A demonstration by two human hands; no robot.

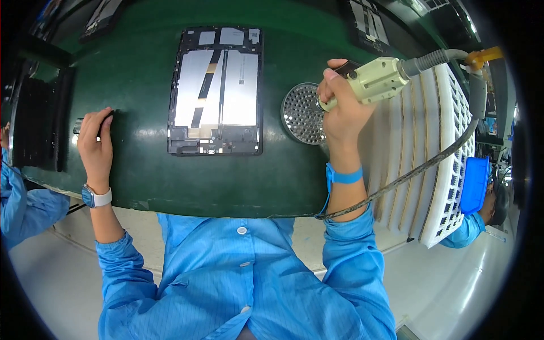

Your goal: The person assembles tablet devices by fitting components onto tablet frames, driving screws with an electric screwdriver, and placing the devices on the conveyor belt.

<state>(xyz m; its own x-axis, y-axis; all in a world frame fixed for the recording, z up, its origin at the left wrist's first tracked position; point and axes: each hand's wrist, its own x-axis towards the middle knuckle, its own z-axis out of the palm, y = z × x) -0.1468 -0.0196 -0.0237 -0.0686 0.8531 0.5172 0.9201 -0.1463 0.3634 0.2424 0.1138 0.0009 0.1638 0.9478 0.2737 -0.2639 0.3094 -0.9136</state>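
My right hand (347, 110) is wrapped round a pale green electric screwdriver (379, 80), whose grey cable sleeve leads off to the right. Its tip lies hidden behind my fingers, over the right part of a round metal dish (298, 113) with a grid of small holes. An opened tablet (233, 90) lies flat at the middle of the table, its silver inside, black flex strips and lower circuit boards facing up. Left of the tablet, my left hand (95, 139) rests with curled fingers. Something small and black shows at its fingertips, too small to name.
The green table (226, 184) bears black tablet-like units at its far left (102, 18) and far right (368, 25). Stacked white trays (419, 136) stand close on the right. A dark cable (419, 173) crosses my right forearm. People in blue sleeves are at both sides.
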